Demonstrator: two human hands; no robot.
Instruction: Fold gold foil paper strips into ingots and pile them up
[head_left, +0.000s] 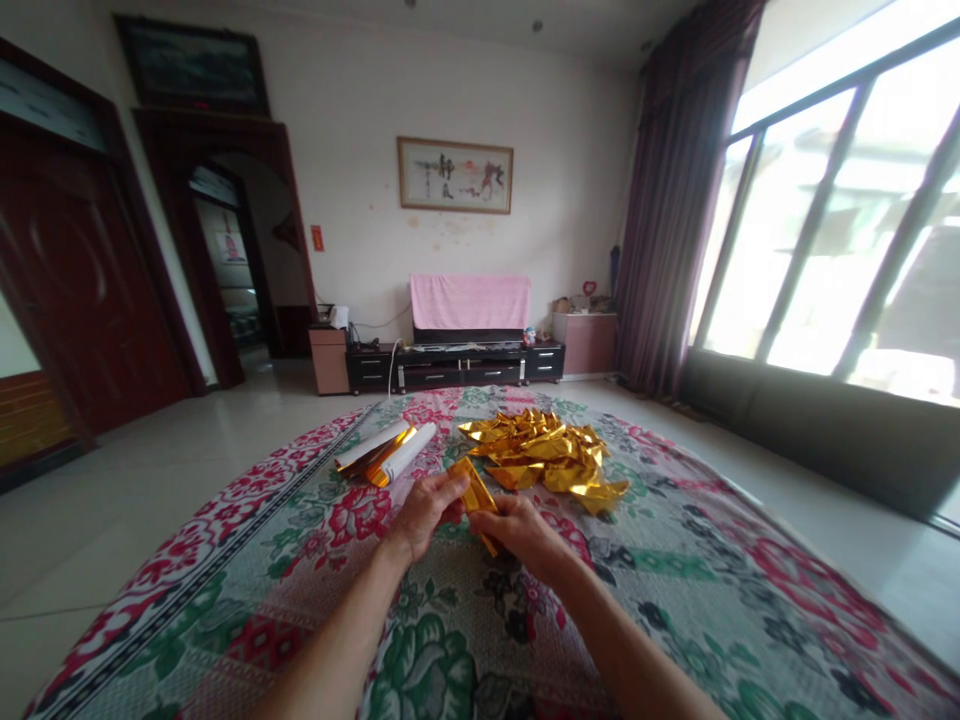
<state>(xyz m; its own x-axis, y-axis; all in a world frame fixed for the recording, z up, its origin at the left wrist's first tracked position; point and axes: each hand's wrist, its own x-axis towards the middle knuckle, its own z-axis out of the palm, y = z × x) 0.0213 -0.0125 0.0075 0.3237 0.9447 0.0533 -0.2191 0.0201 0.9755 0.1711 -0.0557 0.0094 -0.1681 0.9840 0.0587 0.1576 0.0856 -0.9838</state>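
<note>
Forearms [346, 612], both bare, enter at the lower edge of the head view and converge above a floral cloth [424, 665] patterned in red, green and grey. Left hand [421, 512]: mostly closed, the thumb laid along the upper part of a gold paper strip [478, 490] and the fingers curled in at its side. Right hand [519, 530]: also mostly closed, gripping the strip's lower part between thumb and fingers. The gold paper strip, held between the hands over the middle of the cloth, is narrow, shiny and tilted, with straight edges and lengthwise creases (its underside is hidden). Beyond and to the right lies a pile of gold shapes [546, 447], folded, crinkled and pointed at the ends, many overlapping. Left of the pile, loosely rolled sheets [406, 455] show white outside and gold inside. Against the far wall, a pink cover [471, 300] hangs above a black cabinet [457, 370].
</note>
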